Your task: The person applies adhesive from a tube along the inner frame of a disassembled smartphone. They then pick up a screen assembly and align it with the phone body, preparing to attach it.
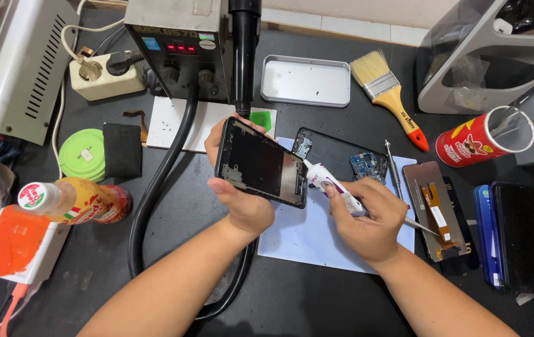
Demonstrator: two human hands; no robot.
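Gripping black phone frame (261, 163) in left hand (242, 203), tilted; right hand (367, 221) squeezing glue tube (332, 187), nozzle touching frame's right edge.

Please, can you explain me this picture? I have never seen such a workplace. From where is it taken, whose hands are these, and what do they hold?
The camera sits on the person's head and looks down at a dark workbench. Both hands are this person's own. The left hand holds a black phone frame, tilted. The right hand holds a small white glue tube in a closed grip, its tip at the frame's edge. Around them lie a paintbrush, a metal tray, a red can, a phone screen and a hot-air station.
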